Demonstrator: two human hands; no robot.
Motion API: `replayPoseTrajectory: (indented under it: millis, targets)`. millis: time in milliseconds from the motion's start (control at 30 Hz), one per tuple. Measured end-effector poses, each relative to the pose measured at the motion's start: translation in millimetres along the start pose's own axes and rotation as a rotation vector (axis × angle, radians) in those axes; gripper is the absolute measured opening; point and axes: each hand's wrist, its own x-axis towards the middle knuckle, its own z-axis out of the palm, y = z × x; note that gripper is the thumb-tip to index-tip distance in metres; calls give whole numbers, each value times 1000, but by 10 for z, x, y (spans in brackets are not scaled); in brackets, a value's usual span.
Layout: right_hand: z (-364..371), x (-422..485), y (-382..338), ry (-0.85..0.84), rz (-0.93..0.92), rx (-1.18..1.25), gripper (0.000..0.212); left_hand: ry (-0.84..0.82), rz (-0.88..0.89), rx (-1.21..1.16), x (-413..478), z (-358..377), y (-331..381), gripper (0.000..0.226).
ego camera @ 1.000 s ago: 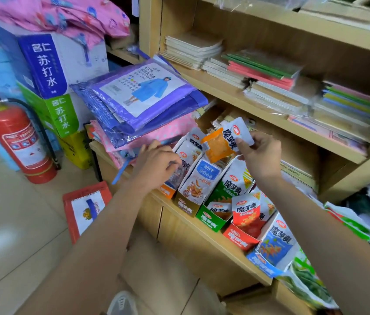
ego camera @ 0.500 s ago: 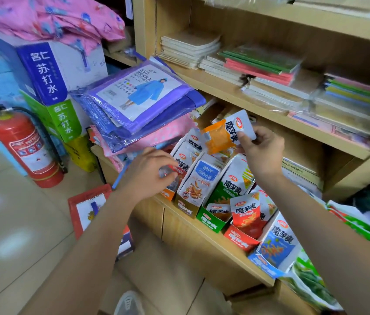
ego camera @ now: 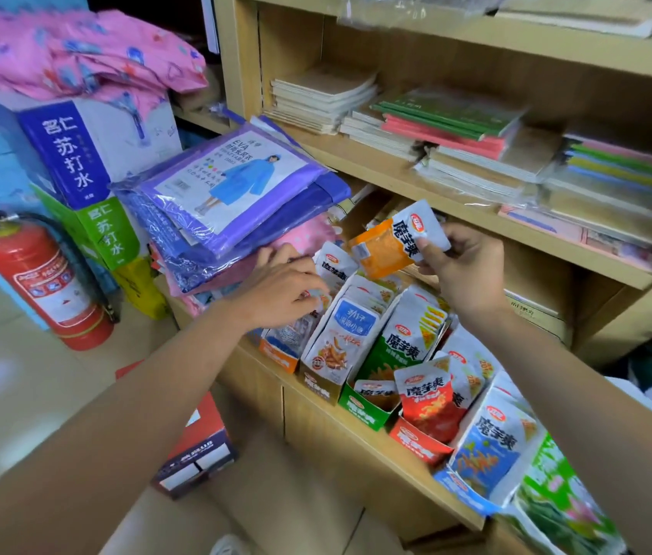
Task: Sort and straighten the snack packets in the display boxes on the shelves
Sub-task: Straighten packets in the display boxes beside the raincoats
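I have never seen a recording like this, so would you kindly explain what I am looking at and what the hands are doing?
No machine here: a person wears one wide-angle camera on the head, looking forward and down, so both bare forearms reach in from below. The view faces a wooden shelving unit. On its lower ledge stands a row of cardboard display boxes full of snack packets. The right hand pinches an orange-and-white foil snack packet, raised above the boxes. The left hand has its fingers among the packets in the leftmost orange box; whether it grips one is unclear. Stacked notebooks lie on the shelf above, and a red fire extinguisher stands on the floor.
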Motion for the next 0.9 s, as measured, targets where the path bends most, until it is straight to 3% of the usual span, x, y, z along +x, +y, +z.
replayPoseTrajectory:
  millis: [267, 433, 600, 733, 900]
  targets:
    - [200, -8, -55, -66, -4, 53, 4, 86, 122, -118, -582, -129, -150, 29]
    - [335, 58, -78, -97, 27, 91, 4, 103, 98, -246, -741, -89, -173, 46]
    - [413, 84, -72, -156, 58, 15, 5, 197, 101, -246, -761, -18, -183, 28]
    - [392, 119, -22, -23, -13, -101, 7, 216, 94, -172, -681, -34, -149, 22]
    - [299, 148, 0, 8, -39, -151, 10, 52, 117, 77, -252, -132, -117, 63]
